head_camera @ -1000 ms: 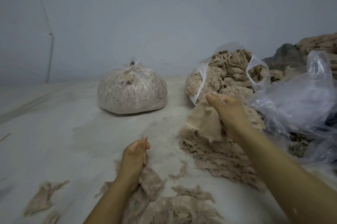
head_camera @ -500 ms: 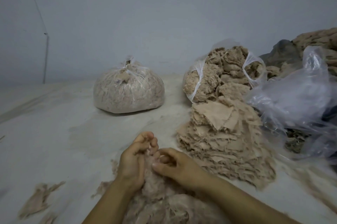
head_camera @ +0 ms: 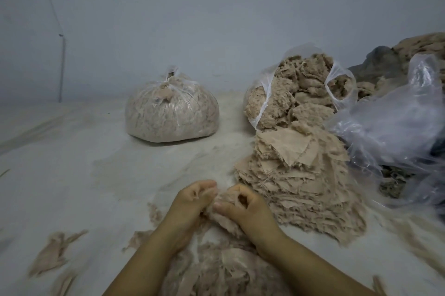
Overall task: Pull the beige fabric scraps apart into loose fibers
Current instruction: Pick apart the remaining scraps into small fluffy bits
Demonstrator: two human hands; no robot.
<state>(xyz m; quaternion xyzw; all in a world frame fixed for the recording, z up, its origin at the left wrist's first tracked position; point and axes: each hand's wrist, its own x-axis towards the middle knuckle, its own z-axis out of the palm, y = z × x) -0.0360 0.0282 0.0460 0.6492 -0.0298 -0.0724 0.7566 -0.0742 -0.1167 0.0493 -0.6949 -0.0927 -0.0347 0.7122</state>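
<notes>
A beige fabric scrap (head_camera: pixel 222 201) is bunched between my two hands in the lower middle of the head view. My left hand (head_camera: pixel 190 206) grips its left side with curled fingers. My right hand (head_camera: pixel 245 209) grips its right side, thumb pointing left. A mound of loose beige fibers (head_camera: pixel 224 269) lies under my wrists. To the right stands a tall stack of flat beige scraps (head_camera: pixel 301 175).
A tied clear bag of fibers (head_camera: pixel 172 112) sits at the back centre by the wall. An open bag of frayed scraps (head_camera: pixel 298 93) stands behind the stack. Crumpled clear plastic (head_camera: pixel 395 127) spreads on the right. Small fiber tufts (head_camera: pixel 51 254) lie at lower left.
My right hand left the stack with a scrap and came down to meet my left hand. Both hands now grip the scrap close together.
</notes>
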